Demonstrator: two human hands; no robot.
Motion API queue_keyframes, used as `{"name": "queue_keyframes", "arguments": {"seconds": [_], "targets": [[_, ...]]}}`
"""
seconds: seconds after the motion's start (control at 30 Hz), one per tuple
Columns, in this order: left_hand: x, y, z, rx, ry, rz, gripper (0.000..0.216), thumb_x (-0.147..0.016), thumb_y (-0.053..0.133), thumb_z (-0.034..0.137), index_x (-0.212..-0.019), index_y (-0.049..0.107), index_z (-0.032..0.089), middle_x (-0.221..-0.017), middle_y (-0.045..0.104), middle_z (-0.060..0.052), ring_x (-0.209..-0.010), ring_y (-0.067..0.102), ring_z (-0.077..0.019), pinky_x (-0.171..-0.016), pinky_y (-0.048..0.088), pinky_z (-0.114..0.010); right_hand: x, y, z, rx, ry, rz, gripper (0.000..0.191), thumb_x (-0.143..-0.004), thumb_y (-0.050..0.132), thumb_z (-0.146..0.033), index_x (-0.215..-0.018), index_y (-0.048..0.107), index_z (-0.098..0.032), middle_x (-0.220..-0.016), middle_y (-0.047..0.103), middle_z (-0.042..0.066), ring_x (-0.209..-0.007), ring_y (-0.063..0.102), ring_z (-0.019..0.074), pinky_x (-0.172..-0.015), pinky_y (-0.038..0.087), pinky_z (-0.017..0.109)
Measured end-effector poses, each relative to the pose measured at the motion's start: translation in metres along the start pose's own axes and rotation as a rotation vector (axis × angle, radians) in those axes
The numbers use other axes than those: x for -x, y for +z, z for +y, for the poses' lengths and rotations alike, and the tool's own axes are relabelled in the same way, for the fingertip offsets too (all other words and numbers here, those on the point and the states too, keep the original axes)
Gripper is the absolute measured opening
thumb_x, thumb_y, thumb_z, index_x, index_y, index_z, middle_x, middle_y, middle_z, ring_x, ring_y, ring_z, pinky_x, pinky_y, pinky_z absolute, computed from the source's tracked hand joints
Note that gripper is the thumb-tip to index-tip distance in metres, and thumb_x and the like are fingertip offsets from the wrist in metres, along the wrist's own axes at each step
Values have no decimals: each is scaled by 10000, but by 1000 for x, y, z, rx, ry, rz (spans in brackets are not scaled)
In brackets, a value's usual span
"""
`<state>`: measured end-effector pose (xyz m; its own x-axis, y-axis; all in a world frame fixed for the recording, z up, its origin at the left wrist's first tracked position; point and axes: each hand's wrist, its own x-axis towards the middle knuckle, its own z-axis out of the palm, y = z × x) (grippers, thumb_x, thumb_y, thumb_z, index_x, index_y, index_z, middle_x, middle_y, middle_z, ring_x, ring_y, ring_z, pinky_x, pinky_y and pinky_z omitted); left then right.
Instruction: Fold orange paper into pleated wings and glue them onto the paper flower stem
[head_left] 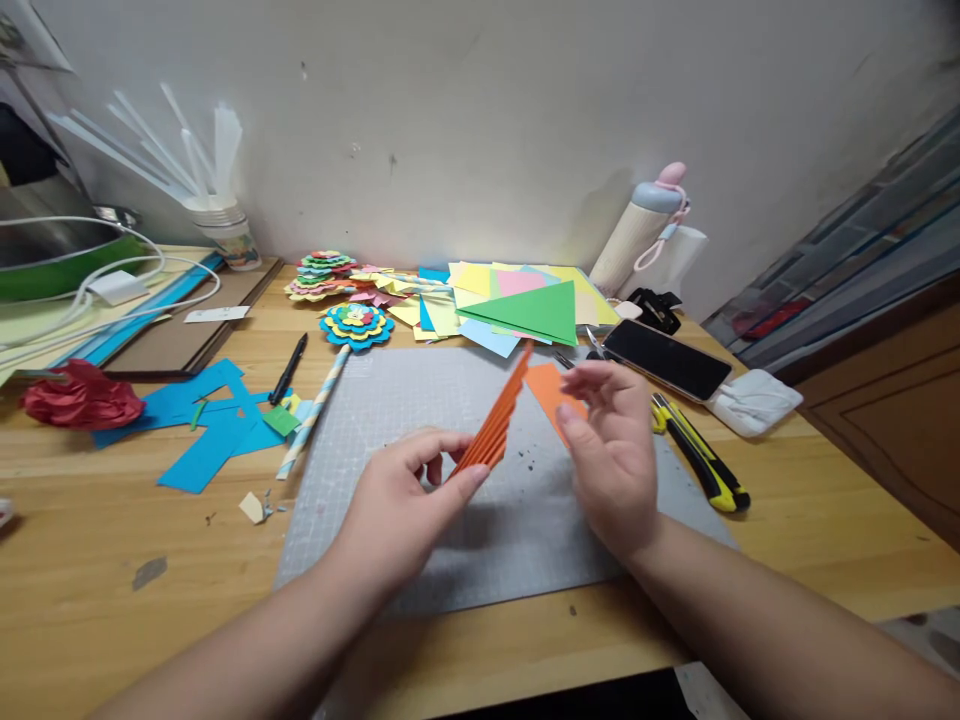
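Between the thumb and fingers of my left hand is a pleated orange paper, tilted with its narrow tip pointing up and away. My right hand is raised to the right of it, fingers curled loosely and thumb apart, with nothing held between them. Behind the right fingers a flat orange paper strip lies on the grey cutting mat, partly hidden by that hand. Small dark specks lie on the mat between my hands.
Behind the mat are green triangular paper, coloured sheets and layered paper flowers. A yellow-black utility knife, phone and tilted bottle are right. Blue scraps, a black pen and crumpled red paper are left.
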<state>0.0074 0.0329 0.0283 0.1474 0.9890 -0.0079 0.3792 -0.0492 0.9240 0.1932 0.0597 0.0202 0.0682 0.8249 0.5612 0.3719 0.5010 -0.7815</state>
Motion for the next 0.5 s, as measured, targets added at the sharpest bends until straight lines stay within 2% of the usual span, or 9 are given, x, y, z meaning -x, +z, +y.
{"name": "queue_keyframes", "arguments": {"seconds": [0.1, 0.17, 0.2, 0.27, 0.37, 0.43, 0.5], "targets": [[-4, 2, -1, 420, -226, -50, 312, -763, 630, 391, -966, 654, 155, -841, 670, -51, -652, 555, -124, -565, 407, -237, 9, 8, 0, -191, 114, -349, 225, -901, 437, -292, -1121, 419, -252, -1041, 510, 67, -975, 531, 192, -894, 449, 395], [-6, 5, -4, 559, -269, -44, 310, -737, 659, 376, -932, 642, 137, -836, 665, -56, -655, 566, -119, -577, 411, -229, 15, 13, -1, -306, 226, -542, 269, -893, 455, -303, -1147, 382, -252, -1019, 524, 60, -922, 562, 175, -821, 491, 364], [-6, 6, -6, 594, -285, -38, 309, -727, 670, 370, -921, 635, 132, -831, 663, -57, -654, 570, -118, -580, 415, -229, 17, 16, -1, -342, 275, -598, 306, -882, 479, -301, -1160, 361, -254, -1015, 524, 56, -895, 574, 167, -784, 505, 348], [-6, 8, -8, 647, -332, -29, 317, -719, 683, 355, -929, 621, 127, -865, 670, -69, -691, 593, -127, -615, 439, -239, 21, 19, -1, -352, 330, -646, 392, -847, 542, -279, -1183, 340, -263, -1021, 516, 48, -862, 588, 156, -731, 518, 321], [-6, 11, -10, 721, -397, -17, 324, -732, 677, 329, -967, 600, 121, -961, 676, -104, -774, 626, -149, -697, 479, -270, 23, 21, 2, -259, 323, -652, 486, -807, 595, -230, -1222, 345, -273, -1065, 510, 49, -896, 592, 161, -730, 521, 314], [-6, 13, -10, 729, -396, -23, 310, -748, 654, 318, -978, 589, 121, -1019, 663, -123, -826, 632, -163, -734, 492, -288, 21, 20, 5, -193, 287, -661, 443, -810, 588, -206, -1204, 392, -260, -1077, 537, 52, -933, 589, 168, -776, 512, 328], [-5, 14, -12, 665, -392, -77, 288, -752, 631, 312, -964, 581, 123, -1001, 656, -119, -819, 626, -166, -692, 502, -286, 17, 19, 9, -138, 248, -672, 352, -826, 559, -174, -1157, 456, -238, -1079, 578, 51, -968, 583, 167, -841, 484, 342]]}}
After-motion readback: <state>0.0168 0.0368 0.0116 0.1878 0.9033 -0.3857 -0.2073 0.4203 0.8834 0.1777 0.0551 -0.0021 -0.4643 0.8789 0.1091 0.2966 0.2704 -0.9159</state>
